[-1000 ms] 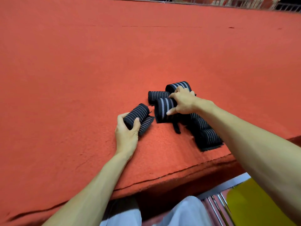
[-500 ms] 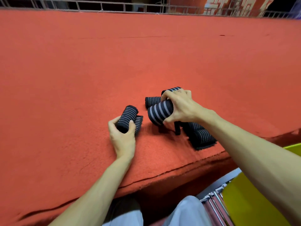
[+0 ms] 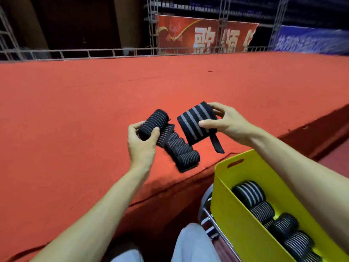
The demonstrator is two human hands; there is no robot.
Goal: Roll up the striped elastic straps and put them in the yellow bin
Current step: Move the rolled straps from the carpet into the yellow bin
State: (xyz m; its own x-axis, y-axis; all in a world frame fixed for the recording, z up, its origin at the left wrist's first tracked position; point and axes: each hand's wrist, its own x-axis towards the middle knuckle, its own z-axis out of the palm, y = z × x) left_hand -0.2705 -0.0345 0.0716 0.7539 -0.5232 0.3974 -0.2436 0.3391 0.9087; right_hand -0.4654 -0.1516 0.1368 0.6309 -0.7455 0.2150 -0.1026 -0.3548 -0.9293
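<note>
Left hand: raised above the stage, thumb and fingers wrapped round a thin-striped roll. The roll tilts up and away to the right. A short loose flap hangs off its right side.

Right hand: also raised, just right of the left. It pinches a wide-striped roll between the thumb on the near face and fingers over the far top edge. This roll looks flatter and less tight than the other, though the angle makes that hard to judge. A plain black tail dangles from its lower right corner, clear of the carpet.

The two held rolls sit close together but apart.

On the stage, near its front edge and below the hands: a row of rolled straps lying side by side, running from far-left to near-right. The far end of the row is partly hidden behind the left hand's flap.

Yellow bin: near right, lower than the stage edge, with a handle slot in its far wall. Inside, several rolled straps are lined up along its length. A chrome frame shows at the bin's left side.

Pale trousers at the near edge. Far side: metal railing, a red banner, a blue banner.
</note>
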